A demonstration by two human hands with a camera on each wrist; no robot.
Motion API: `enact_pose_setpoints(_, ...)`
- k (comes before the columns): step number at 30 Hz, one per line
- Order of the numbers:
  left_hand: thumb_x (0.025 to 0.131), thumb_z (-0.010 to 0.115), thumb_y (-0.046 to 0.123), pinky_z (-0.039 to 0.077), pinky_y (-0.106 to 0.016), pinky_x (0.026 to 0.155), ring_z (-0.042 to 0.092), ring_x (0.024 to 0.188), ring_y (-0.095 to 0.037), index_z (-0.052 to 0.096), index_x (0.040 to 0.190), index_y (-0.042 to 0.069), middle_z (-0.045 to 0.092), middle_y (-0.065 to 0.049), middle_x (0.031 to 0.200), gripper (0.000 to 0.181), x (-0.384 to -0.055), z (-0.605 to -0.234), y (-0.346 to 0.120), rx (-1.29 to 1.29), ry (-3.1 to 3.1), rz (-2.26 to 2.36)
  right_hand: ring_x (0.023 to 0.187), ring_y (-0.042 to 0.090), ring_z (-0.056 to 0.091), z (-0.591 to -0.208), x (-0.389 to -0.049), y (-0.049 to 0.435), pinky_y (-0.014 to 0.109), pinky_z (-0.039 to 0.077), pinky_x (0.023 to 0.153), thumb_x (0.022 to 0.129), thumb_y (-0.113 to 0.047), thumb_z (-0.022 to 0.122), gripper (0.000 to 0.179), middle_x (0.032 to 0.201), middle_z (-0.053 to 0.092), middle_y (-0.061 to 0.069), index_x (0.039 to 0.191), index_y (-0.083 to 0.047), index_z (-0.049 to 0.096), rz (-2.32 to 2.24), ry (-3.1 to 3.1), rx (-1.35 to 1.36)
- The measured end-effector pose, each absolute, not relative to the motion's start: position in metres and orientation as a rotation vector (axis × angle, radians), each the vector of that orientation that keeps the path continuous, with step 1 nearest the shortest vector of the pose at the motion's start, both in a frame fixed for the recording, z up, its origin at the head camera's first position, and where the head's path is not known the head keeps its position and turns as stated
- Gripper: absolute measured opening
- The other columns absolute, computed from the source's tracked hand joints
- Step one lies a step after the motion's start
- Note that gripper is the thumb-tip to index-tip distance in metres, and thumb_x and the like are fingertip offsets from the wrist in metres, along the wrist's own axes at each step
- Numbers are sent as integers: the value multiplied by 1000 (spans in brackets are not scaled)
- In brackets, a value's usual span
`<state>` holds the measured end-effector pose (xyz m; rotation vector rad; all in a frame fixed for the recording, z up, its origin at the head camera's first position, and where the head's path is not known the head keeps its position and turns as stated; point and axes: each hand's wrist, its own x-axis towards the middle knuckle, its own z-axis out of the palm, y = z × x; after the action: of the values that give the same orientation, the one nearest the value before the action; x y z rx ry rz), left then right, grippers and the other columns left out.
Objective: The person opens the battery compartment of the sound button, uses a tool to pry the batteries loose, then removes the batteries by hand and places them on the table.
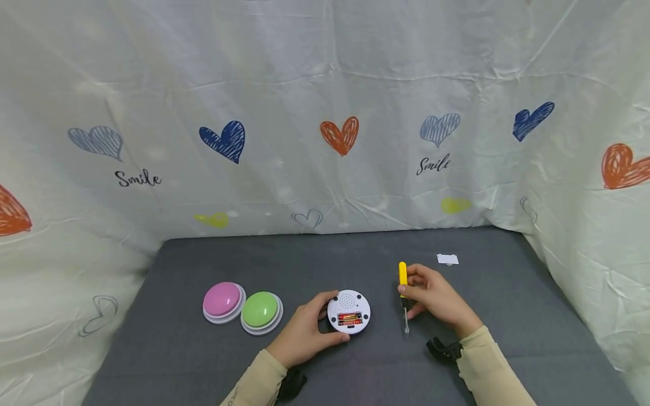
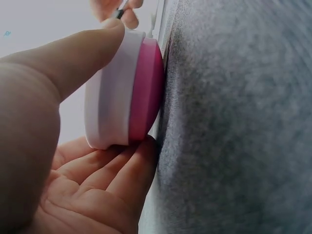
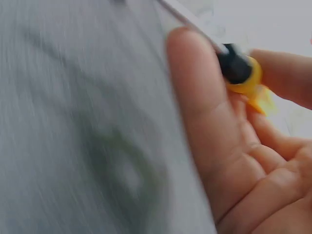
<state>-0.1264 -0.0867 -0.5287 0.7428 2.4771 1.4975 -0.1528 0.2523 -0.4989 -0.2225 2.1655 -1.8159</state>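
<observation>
My left hand (image 1: 303, 332) grips the edge of a round push button (image 1: 348, 299) turned upside down, thumb on the near side and fingers on the far side. Its white underside shows speaker holes, dark feet and an uncovered compartment with red-and-black batteries (image 1: 350, 319). In the left wrist view, the button's pink dome (image 2: 147, 92) faces the grey cloth. To the right, a screwdriver (image 1: 403, 274) with a yellow handle and metal shaft is held by my right hand (image 1: 434, 294), its tip pointing down toward me, apart from the button.
On the left of the grey-covered table (image 1: 386, 372) a pink button (image 1: 222, 299) and a green button (image 1: 259, 309) stand dome up, side by side. A small white cover (image 1: 447, 259) lies beyond my right hand. White curtain (image 1: 284, 90) with hearts hangs behind and at both sides.
</observation>
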Motion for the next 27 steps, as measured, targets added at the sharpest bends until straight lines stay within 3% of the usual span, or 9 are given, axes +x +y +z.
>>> enact_pose_setpoints(8,81,101,24,53,-38,111,64,135,-29,54,155,6,64,-13,147,90,-130,-530,-89,607,2389,1590,94,33,73,-504,-146,213,57,65,75,107,1,66,44,119,49,45,136,17,36,-2310,1955,-320)
enact_pose_setpoints(16,80,102,27,51,-39,112,62,134,-24,55,154,13,64,-5,145,88,-134,-531,-92,592,2348,1611,95,35,75,-510,-133,192,57,65,76,106,5,65,35,112,55,28,130,11,40,-2456,2032,-548)
enact_pose_setpoints(22,80,102,28,50,-39,113,61,133,-19,55,154,15,63,-2,145,88,-136,-531,-92,584,2329,1614,99,43,74,-510,-129,188,55,65,78,105,10,62,29,112,55,29,128,8,43,-2408,2089,-680)
enact_pose_setpoints(27,80,102,27,50,-40,113,61,133,-19,54,153,15,63,-2,144,88,-135,-531,-92,572,2336,1610,100,42,74,-512,-128,188,53,65,80,104,13,62,28,113,55,30,127,7,46,-2376,2106,-702)
